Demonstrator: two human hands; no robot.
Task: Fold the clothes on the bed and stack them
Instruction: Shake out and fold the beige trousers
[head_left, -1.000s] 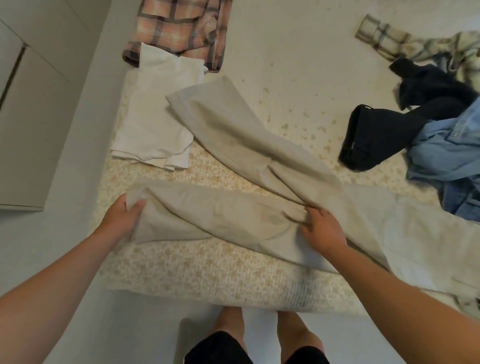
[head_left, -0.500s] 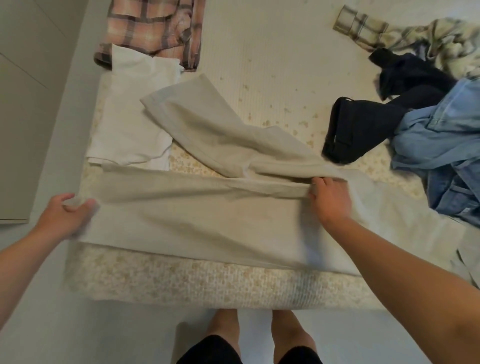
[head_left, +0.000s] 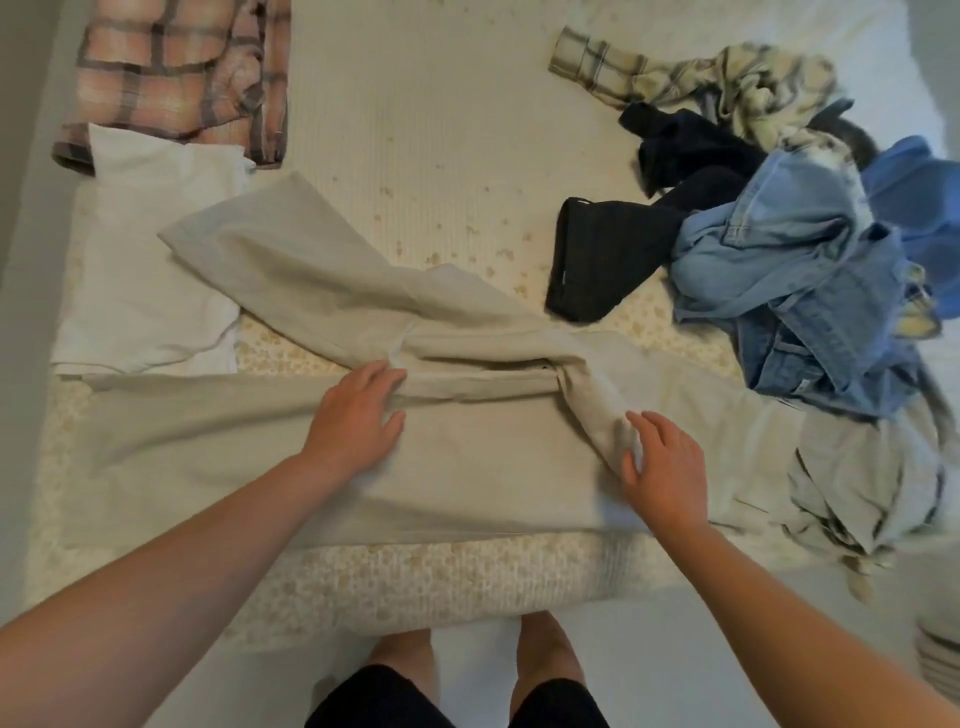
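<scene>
Cream bedding with a faint floral print fills the view, and a person stands at its near edge. Beige trousers lie across that edge. One leg runs flat from left to right; the other angles away toward the upper left.

Change since half a second ago: the left hand has released the leg end at the far left and moved inward. It now rests flat near the crotch seam, fingers spread, pinching nothing. The right hand has moved to the right, off the seam. Its fingers are spread and touch a raised ridge of cloth running down from the seam. The near leg now lies drawn out and mostly smooth. Judgement: flattening is nearly complete, and the angled leg must next be brought over the flat one.

Surroundings:
- A folded white garment lies at the left, its edge under the angled leg.
- A pink plaid shirt lies just behind it.
- Unfolded items are heaped at the right: a black garment, blue jeans and a pale plaid shirt.

Obstruction: the jeans touch the waist end of the trousers and may crowd later folds.
</scene>
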